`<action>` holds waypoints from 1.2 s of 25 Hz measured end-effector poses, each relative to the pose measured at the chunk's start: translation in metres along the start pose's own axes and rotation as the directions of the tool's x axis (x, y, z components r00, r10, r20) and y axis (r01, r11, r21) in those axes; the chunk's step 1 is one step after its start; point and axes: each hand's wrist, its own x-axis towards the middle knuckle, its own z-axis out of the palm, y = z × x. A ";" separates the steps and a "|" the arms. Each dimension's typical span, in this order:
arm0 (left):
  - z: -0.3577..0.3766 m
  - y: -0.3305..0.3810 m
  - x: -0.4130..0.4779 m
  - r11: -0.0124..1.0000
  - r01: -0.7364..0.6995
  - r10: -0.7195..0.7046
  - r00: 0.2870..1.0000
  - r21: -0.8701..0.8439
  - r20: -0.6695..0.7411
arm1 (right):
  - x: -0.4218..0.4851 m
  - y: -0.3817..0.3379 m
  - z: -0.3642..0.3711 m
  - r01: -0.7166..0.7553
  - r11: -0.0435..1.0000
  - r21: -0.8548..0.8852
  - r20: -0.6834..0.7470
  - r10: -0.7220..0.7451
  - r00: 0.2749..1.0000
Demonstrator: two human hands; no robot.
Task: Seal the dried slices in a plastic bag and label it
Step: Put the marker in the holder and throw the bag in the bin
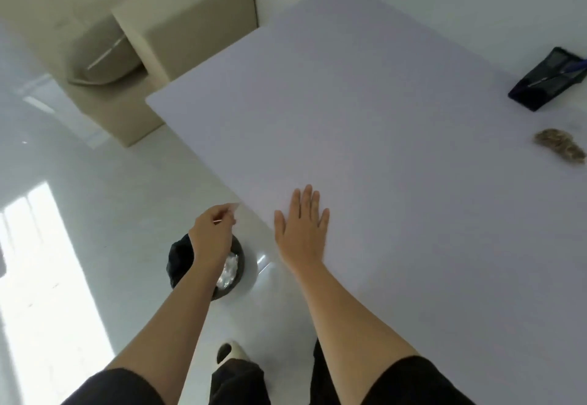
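A clear plastic bag of brown dried slices (560, 148) lies at the far right edge of the white table (365, 112). My left hand (212, 235) is off the table's left edge, above a waste bin, and pinches a small white strip of paper (234, 207) between thumb and fingers. My right hand (301, 230) rests flat on the table near its left edge, fingers straight and spread, holding nothing.
A black bin (178, 261) with crumpled clear plastic in it stands on the floor under my left hand. A black mesh pen holder (549, 79) with pens lies on its side at the table's far right. A beige sofa (127, 23) stands beyond the table.
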 end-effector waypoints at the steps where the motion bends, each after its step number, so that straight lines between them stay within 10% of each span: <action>1: -0.026 -0.018 0.005 1.000 0.018 -0.018 0.999 0.008 -0.031 | -0.006 -0.026 0.013 0.043 0.999 -0.004 -0.010 -0.043 0.999; 8: -0.115 -0.152 0.053 0.988 0.103 -0.099 0.994 0.111 -0.043 | -0.027 -0.114 0.117 0.322 0.947 0.015 0.125 -0.321 0.939; 14: -0.089 -0.276 0.091 0.933 0.106 -0.150 0.983 0.343 0.102 | 0.003 -0.067 0.222 0.282 0.957 -0.071 0.368 -0.238 0.899; 30: 0.066 -0.494 0.213 0.888 0.199 -0.233 0.972 0.414 0.032 | 0.038 0.025 0.488 0.201 0.979 -0.027 0.450 -0.168 0.877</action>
